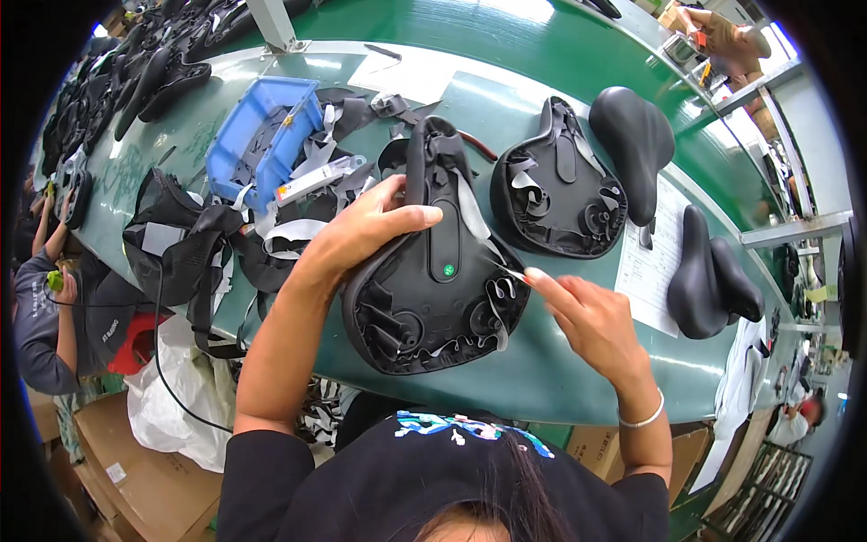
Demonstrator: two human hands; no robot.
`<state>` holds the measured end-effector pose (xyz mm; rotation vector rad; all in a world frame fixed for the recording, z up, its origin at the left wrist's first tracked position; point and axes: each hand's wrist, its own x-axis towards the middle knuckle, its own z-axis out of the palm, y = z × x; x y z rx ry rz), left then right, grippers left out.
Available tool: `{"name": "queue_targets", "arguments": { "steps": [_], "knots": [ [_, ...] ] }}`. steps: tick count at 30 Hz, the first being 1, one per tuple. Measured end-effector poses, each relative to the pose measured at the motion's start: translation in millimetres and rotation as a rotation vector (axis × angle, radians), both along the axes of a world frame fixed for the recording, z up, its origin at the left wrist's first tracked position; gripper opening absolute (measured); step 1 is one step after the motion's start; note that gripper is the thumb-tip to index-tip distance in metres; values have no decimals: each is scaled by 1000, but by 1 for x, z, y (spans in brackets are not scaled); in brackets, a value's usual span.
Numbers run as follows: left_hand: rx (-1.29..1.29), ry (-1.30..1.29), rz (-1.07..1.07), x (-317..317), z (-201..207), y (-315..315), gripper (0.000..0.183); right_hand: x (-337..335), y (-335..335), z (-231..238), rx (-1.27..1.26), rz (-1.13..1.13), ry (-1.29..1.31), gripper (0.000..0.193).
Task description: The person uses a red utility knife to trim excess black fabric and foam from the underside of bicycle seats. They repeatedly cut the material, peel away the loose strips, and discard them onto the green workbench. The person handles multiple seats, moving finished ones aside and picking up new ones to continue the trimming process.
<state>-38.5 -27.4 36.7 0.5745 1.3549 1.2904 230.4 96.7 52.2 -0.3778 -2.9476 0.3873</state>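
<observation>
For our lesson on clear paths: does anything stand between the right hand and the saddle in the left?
Only the slim tool held in the right hand, pointing at the saddle; nothing else visible intervenes.

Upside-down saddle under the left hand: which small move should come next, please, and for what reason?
Probably the right hand should guide the slim tool carefully along the grey strip. The tool's tip appears close to that strip, on the right side of the saddle, and the left hand grips the saddle near its narrow end, which should steady it.
</observation>
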Motion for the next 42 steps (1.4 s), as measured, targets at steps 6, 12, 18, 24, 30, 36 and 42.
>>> {"name": "queue_targets", "arguments": {
  "steps": [6, 12, 18, 24, 30, 36, 42],
  "knots": [
    [64, 63, 0, -3, -7, -2, 53, 35, -32, -33, 38, -171, -148, 62],
    [25, 28, 363, 26, -30, -50, 54, 44, -117, -51, -339, -476, -3, 64],
    [102, 40, 422, 39, -31, -70, 53, 29, -83, -41, -587, -473, 486, 49],
    [124, 162, 570, 52, -34, -79, 60, -42, -40, -37, -429, -369, 486, 49],
    [149, 1386, 197, 50, -12, -64, 61, -21, -32, -14, -919, -653, 636, 44],
    [384, 1373, -246, 57, -31, 8, 18, -11, -46, -8, -573, -303, 375, 55],
    [410, 1136, -216, 57, -29, 9, 14, 8, -25, -27, -79, -130, 86, 58]
  ]
}}
